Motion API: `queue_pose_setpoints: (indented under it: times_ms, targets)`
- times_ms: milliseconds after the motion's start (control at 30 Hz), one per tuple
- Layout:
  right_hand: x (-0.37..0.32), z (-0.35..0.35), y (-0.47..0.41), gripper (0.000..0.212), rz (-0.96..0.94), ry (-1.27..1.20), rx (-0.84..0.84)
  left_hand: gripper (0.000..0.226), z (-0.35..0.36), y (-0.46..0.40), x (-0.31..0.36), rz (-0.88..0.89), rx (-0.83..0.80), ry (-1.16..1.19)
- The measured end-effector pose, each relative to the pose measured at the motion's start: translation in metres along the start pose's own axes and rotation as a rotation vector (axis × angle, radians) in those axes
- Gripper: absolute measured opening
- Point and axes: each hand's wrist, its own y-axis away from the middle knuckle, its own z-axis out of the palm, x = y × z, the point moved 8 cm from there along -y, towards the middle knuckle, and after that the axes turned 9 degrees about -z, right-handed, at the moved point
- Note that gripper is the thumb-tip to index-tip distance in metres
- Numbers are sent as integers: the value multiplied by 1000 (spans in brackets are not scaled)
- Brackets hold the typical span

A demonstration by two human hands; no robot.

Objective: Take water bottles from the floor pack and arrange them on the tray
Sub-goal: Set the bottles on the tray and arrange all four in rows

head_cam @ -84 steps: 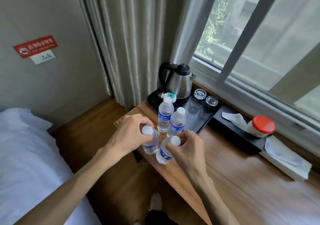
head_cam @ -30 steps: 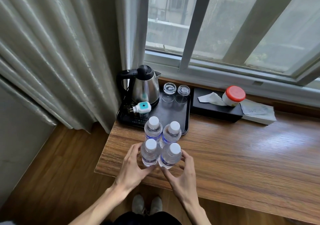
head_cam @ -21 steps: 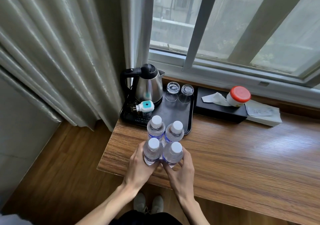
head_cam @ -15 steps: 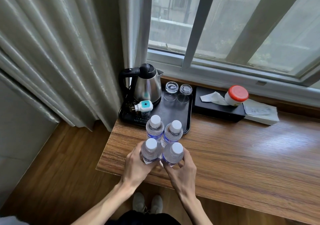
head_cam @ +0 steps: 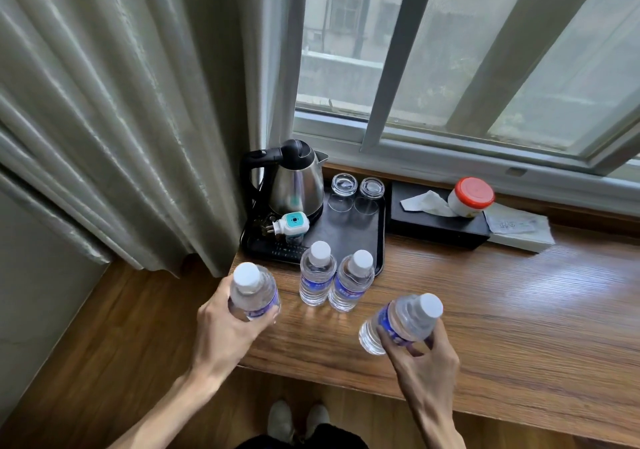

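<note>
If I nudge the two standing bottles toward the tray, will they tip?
Probably, if pushed high: the two standing bottles are tall, narrow and look full. They stand on the wooden desk; the tray has a raised rim that could catch them.

Tray [head_cam: 380, 241]: kettle [head_cam: 297, 182], plug adapter [head_cam: 292, 224] and two glasses [head_cam: 356, 185] across left and back; bare patch front right. Two standing bottles [head_cam: 334, 280] blocking front edge. Open desk [head_cam: 519, 310] rightward.

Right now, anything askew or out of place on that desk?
Nothing spilled or damaged. The two standing bottles sit on the wooden desk, in front of the black tray, not on it. The right hand holds its bottle tilted; the left hand's bottle is near upright.
</note>
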Motion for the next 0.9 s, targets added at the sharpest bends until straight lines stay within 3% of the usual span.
queue_pose_setpoints:
  times_ms: [533, 900]
  targets:
    - [2, 6, -132, 51, 3, 56, 39, 58, 41, -133, 64, 47, -84, 86]
    - [15, 45, -182, 58, -8, 41, -58, 60, 77, -142, 80, 66, -148, 14]
